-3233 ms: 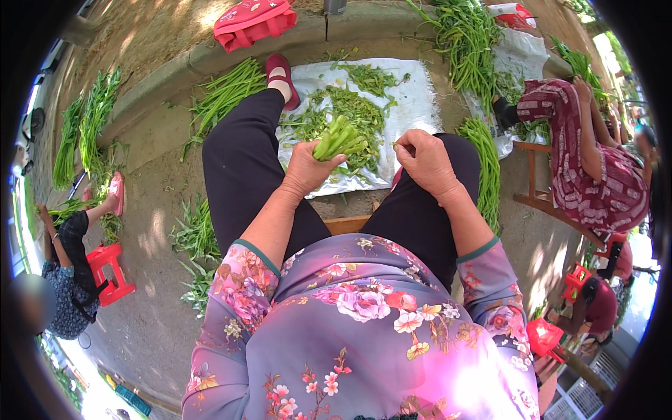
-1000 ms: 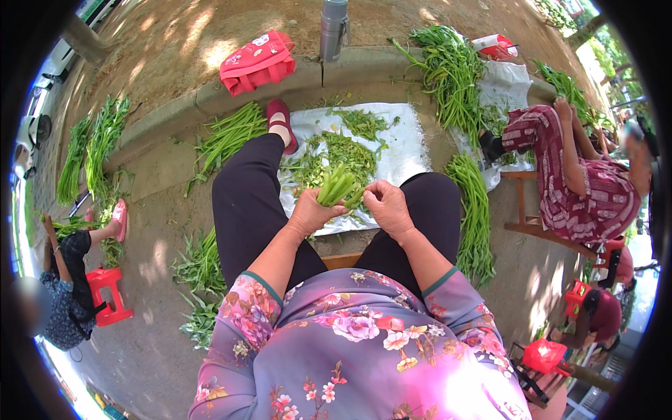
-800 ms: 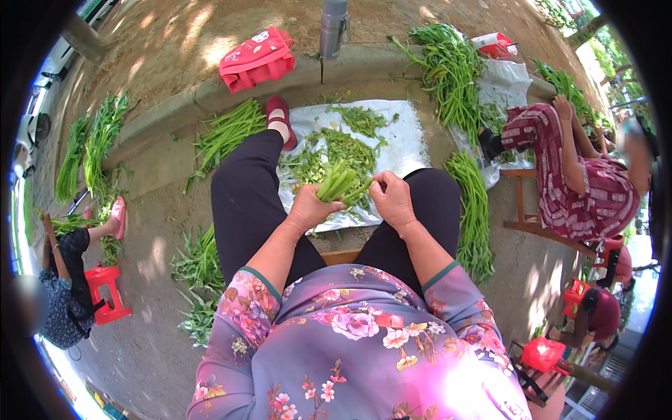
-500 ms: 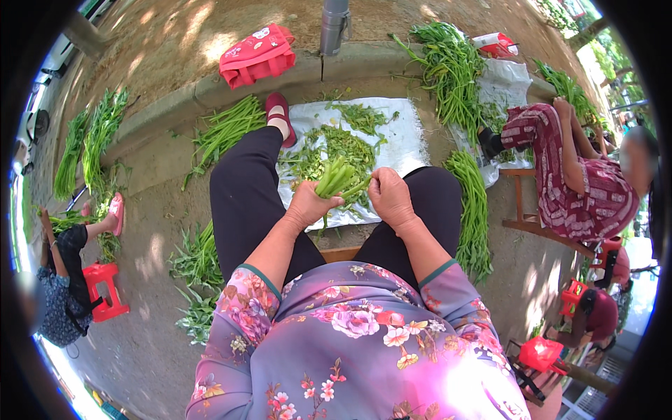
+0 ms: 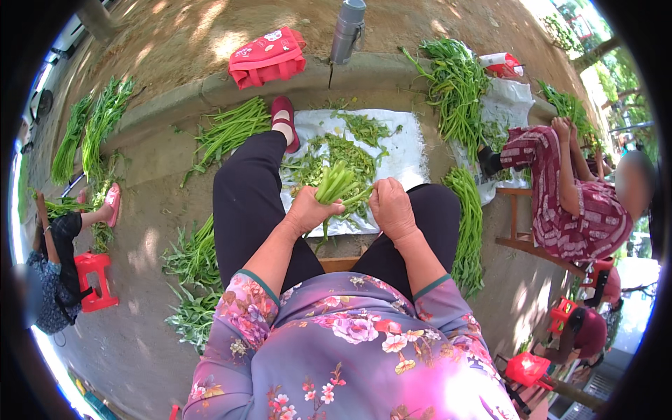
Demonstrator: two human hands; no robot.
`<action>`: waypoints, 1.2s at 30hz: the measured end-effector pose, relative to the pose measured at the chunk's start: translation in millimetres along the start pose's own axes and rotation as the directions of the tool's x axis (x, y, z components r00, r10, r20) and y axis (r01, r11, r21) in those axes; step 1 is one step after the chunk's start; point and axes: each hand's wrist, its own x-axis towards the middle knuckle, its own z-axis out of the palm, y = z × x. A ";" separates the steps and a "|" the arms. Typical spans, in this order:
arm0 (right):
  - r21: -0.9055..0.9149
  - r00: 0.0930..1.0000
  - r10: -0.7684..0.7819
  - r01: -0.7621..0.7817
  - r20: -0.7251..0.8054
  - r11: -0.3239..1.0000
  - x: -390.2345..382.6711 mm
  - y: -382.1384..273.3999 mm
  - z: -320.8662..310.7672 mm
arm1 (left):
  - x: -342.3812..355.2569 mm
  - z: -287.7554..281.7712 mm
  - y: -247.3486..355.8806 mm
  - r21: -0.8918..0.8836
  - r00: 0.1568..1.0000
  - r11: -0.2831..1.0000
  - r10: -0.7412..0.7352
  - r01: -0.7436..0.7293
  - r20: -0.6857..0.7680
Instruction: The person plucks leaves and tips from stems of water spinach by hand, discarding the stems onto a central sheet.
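Observation:
My left hand is closed around a small bunch of green stalks that look like water spinach, their pale ends pointing up and away from me. Close beside it, my right hand has its fingers pinched together, and a thin stalk from the bunch runs to its fingertips. Both hands are above my lap, between my knees. Beyond them, a heap of torn leaves and stem bits lies on a white plastic sheet on the ground. My fingers partly hide the lower end of the bunch.
Piles of long green stalks lie left and right of my legs. A red bag and a grey flask are by the kerb. A person in patterned maroon clothes sits at right, another beside a red stool at left.
The view has shifted slightly, so the surroundings sit a little differently in the picture. Both hands stay close together, the left still holding the bunch. The right-hand person's hands have risen slightly.

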 end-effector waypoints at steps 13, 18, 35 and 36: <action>-0.188 0.944 -0.199 0.253 0.263 0.949 17.0 17.8 -38.1 | -5.6 -19.1 1.4 -0.049 0.999 0.999 -0.020 0.022 0.033; 0.031 0.983 0.065 -0.072 0.170 0.997 26.7 31.4 -82.4 | -9.0 -21.0 16.1 -0.166 1.000 0.986 -0.019 0.018 -0.003; 0.308 0.966 -0.183 0.120 0.182 0.944 38.2 -5.0 -73.4 | -10.1 -13.3 22.1 -0.142 0.994 0.990 -0.005 0.020 0.108; 0.333 0.963 -0.211 0.147 0.165 0.932 37.0 -0.8 -67.6 | -10.3 -13.8 20.7 -0.129 0.993 0.991 -0.015 0.030 0.118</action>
